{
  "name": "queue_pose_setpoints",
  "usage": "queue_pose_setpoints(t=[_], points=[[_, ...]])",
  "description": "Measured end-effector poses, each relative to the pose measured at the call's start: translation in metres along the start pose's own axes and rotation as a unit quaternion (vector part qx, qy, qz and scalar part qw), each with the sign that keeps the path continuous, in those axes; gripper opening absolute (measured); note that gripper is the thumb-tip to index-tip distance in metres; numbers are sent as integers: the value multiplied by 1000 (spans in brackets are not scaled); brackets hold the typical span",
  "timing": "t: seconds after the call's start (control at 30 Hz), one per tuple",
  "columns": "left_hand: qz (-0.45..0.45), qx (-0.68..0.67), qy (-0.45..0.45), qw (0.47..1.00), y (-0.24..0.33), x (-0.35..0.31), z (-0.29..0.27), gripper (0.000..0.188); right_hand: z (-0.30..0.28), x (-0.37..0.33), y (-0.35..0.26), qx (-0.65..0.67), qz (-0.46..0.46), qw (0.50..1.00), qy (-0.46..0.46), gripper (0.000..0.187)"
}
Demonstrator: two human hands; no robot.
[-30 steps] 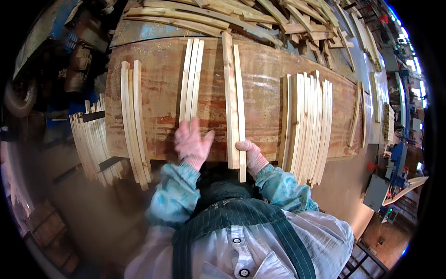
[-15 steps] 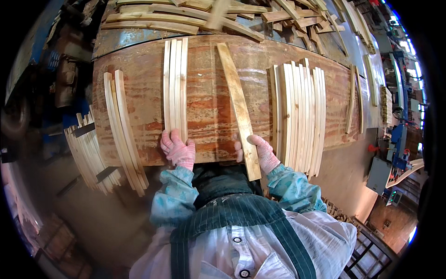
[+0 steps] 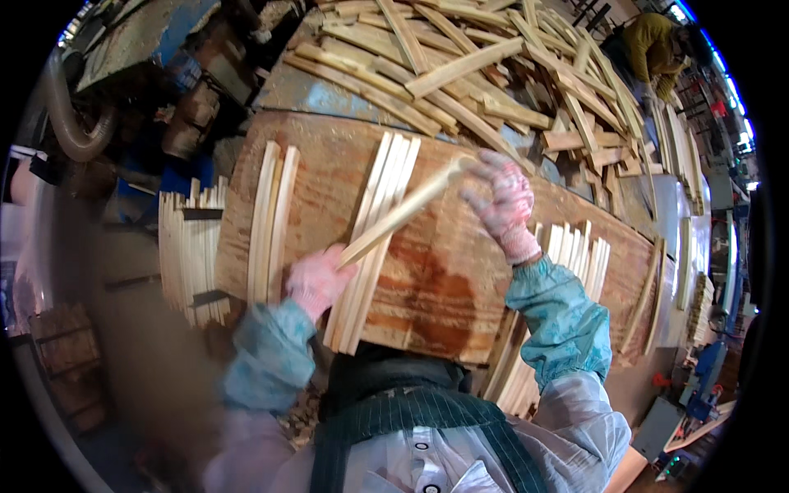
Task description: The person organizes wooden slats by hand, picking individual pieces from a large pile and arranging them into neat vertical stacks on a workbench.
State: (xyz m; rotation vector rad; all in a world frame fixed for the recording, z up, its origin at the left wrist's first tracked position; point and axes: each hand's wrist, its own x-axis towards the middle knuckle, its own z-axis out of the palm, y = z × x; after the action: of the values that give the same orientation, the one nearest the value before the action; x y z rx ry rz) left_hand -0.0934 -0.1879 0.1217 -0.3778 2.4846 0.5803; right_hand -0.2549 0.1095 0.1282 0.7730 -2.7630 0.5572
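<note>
Pink glove fabric covers your left hand (image 3: pixel 319 279), its fingers curled closed around the near end of a pale wooden strip (image 3: pixel 403 215). Your right hand (image 3: pixel 503 201) has its fingers spread loosely apart at the strip's far end; blur hides whether they touch it, so I can't tell. That strip slants across the middle bundle (image 3: pixel 347 316), from your left hand at the bundle's left to your right hand well to its right; contact between strip and bundle can't be made out.

If only your left hand bears the weight, the far end could dip or twist, because the grip is all at one end. A low swing could then knock the middle bundle out of line, since its strips look simply laid side by side. Its near ends reach about to the tabletop (image 3: pixel 472 246) edge by your apron (image 3: pixel 394 411), so leaning in might nudge them too.

Farther out, a sweep could jostle the strips (image 3: pixel 263 222) left of the bundle or the stack (image 3: pixel 575 251) to its right. Beyond the bundle, the crisscrossed pile (image 3: pixel 468 66) looks able to slide if one piece is bumped.
</note>
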Motion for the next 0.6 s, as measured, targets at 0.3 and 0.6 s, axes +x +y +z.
queue_pose_setpoints(t=[0.3,0.6], points=[[-162,98,335,923,-135,31,94,79,127,175,46,97,312,944,-37,79],[-115,96,353,924,-67,70,12,73,145,209,84,523,470,692,165,50]])
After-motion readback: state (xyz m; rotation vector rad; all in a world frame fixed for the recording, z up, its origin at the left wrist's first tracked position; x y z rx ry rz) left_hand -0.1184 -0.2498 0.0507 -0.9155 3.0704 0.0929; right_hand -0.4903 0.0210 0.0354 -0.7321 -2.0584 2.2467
